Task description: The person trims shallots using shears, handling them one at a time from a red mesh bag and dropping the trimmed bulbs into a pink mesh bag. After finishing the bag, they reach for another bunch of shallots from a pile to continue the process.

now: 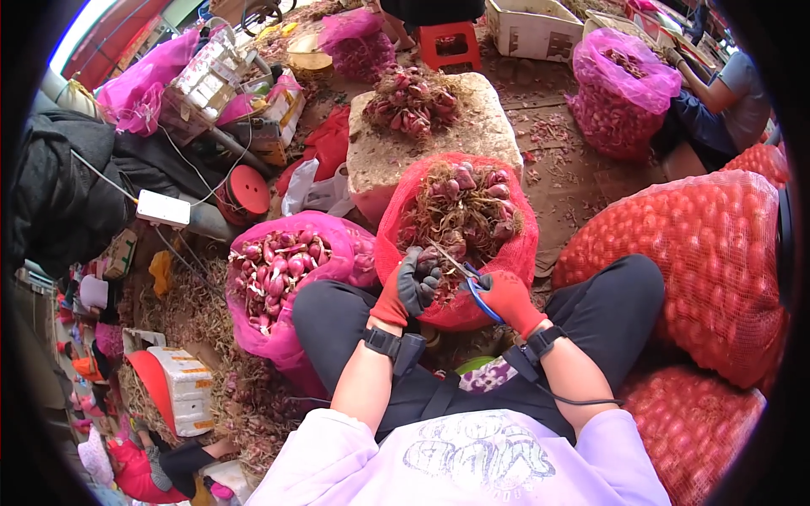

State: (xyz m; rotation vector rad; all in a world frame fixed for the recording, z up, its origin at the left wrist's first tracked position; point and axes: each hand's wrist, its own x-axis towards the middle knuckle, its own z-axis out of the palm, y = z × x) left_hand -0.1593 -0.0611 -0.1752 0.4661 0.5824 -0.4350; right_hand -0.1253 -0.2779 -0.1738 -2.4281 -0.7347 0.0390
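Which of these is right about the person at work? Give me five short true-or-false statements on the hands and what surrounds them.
1. The right hand holds blue-handled scissors. True.
2. The left hand is bare. False: it wears a red-and-grey glove.
3. A pink mesh bag of shallots stands by the person's left knee. True.
4. The red mesh bag in front of the hands shows only clean, stalkless bulbs. False: dry stalks lie among the bulbs.
5. The stool beyond the pale block is green. False: it is red.
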